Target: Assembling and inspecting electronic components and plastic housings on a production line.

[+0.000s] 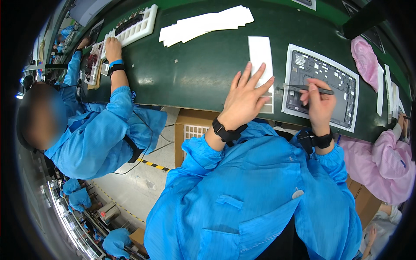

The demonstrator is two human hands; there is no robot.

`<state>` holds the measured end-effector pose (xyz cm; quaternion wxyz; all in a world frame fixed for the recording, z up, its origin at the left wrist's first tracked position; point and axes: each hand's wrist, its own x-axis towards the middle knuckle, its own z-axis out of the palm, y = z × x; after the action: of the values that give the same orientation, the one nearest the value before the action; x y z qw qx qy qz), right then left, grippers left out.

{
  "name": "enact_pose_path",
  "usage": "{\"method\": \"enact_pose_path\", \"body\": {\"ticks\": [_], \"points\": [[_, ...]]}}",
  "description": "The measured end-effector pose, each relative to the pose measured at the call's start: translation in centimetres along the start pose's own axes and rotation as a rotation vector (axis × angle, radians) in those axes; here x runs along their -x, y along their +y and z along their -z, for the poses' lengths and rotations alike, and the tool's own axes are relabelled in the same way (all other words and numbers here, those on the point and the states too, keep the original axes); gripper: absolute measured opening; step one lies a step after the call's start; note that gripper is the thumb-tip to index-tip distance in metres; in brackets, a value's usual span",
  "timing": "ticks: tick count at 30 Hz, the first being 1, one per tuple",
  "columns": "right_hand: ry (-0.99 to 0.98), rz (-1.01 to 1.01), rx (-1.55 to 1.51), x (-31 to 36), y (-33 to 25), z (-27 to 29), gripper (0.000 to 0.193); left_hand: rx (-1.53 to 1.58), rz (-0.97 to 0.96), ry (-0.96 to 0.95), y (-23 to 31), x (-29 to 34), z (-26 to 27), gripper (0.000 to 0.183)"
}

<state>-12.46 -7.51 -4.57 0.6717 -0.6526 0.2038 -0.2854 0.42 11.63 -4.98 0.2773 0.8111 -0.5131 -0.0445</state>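
Note:
My left hand lies with fingers spread on a white strip sheet on the green table. Along the lower end of that sheet run small pale rectangles. My right hand is closed round dark tweezers, whose tip points left toward the sheet's right edge. Beneath and around the right hand is a black tablet-shaped housing dotted with small white patches, resting on a white backing sheet. Whether the tweezer tip holds anything is too small and blurred to tell.
A fanned stack of white sheets lies farther back. At left, a co-worker in blue reaches toward white trays of parts. A pink cloth and more white strips lie at right, near a co-worker in pink. Below the table edge stands a cardboard box.

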Motion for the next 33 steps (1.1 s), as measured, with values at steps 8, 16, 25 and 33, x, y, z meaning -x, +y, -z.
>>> {"method": "enact_pose_path", "body": {"ticks": [8, 16, 25, 33], "points": [[0.024, -0.133, 0.045, 0.6, 0.5, 3.3, 0.019, -0.056, 0.021, 0.099, 2.1, -0.8, -0.2, 0.034], [-0.009, -0.096, 0.059, 1.3, 1.0, 2.6, 0.016, -0.084, -0.087, 0.035, 4.1, -0.7, -2.4, 0.04], [-0.06, -0.11, 0.121, 0.7, 1.1, 3.2, 0.014, -0.099, -0.092, 0.021, 4.4, -1.1, -2.5, 0.044], [-0.09, -0.094, 0.094, 0.0, 2.0, 2.8, 0.013, -0.235, -0.05, -0.053, 6.3, -1.5, -2.0, 0.061]]}}
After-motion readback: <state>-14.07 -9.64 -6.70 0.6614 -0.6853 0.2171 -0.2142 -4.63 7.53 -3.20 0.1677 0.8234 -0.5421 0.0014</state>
